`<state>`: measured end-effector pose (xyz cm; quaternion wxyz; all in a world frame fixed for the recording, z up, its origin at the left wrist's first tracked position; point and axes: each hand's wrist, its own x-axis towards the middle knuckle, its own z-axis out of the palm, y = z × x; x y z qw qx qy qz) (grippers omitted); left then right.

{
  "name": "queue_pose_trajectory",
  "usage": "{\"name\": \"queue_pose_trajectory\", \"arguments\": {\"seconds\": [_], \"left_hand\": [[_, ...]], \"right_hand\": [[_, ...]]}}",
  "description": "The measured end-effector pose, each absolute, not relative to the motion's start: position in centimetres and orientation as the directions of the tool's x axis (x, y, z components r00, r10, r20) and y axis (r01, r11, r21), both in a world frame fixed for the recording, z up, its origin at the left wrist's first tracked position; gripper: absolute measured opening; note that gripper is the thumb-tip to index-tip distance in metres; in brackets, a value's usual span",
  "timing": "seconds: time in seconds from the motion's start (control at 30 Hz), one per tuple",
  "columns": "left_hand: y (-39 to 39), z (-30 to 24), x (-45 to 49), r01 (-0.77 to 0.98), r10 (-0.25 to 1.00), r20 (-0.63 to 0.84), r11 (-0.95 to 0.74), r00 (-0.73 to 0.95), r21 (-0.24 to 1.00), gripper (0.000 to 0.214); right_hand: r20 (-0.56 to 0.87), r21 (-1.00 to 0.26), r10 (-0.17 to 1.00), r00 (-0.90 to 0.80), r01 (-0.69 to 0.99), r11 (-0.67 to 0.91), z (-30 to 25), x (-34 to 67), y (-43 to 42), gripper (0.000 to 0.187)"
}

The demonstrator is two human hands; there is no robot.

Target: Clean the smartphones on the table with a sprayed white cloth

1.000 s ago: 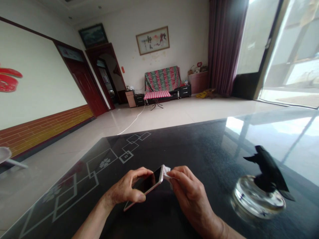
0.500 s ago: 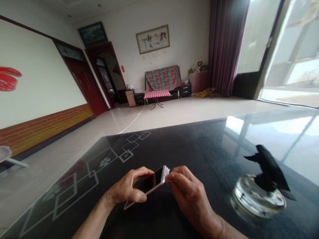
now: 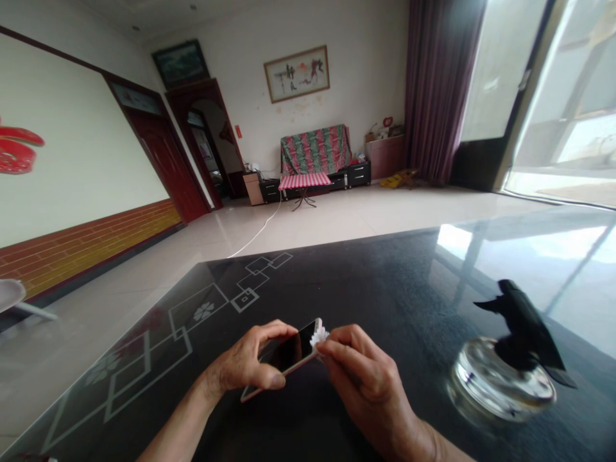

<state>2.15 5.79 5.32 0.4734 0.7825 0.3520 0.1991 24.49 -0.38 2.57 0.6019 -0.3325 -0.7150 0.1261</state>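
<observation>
A smartphone (image 3: 293, 350) with a dark screen and a pale pinkish rim is tilted above the black table. My left hand (image 3: 250, 362) grips it by its long edges, thumb on the near side and fingers on the far side. At the phone's right end, my right hand (image 3: 363, 362) pinches a small white piece with a frilled, bristly edge (image 3: 319, 338). That piece touches or lies just over the corner of the phone; its exact kind is unclear, as fingertips hide part of it.
To the right on the glossy black table (image 3: 366, 282) stands a clear spray bottle (image 3: 503, 378) with a black trigger head (image 3: 527, 327). Farther off are a small striped folding table (image 3: 305, 181), a cloth-covered object (image 3: 316, 149) and a white stool (image 3: 12, 295) at the left.
The white piece has moved from the phone's end edge onto its screen-side corner, carried by my right hand slightly left. My left hand keeps its hold on the phone.
</observation>
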Motion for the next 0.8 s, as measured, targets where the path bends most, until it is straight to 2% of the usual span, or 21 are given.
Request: {"name": "queue_pose_trajectory", "arguments": {"seconds": [0.27,0.53,0.67,0.8], "left_hand": [[5.0,6.0,3.1,0.371,0.700,-0.032,-0.338,0.713,0.865,0.048],[5.8,5.4,2.3,0.492,0.790,0.012,-0.395,0.614,0.776,0.051],[5.8,5.3,2.6,0.640,0.852,0.006,-0.397,0.523,0.658,0.040],[5.6,4.3,3.0,0.811,0.917,0.024,-0.364,0.399,0.458,0.053]], "right_hand": [[0.747,-0.627,0.665,0.010,0.342,0.699,2.0,25.3,0.8,0.017],[0.758,-0.601,0.647,-0.079,0.298,0.741,2.0,24.2,-0.5,0.021],[0.730,-0.601,0.661,-0.171,0.300,0.741,2.0,24.3,-0.7,0.020],[0.746,-0.586,0.657,-0.108,0.361,0.725,1.5,24.9,0.1,0.017]]}}
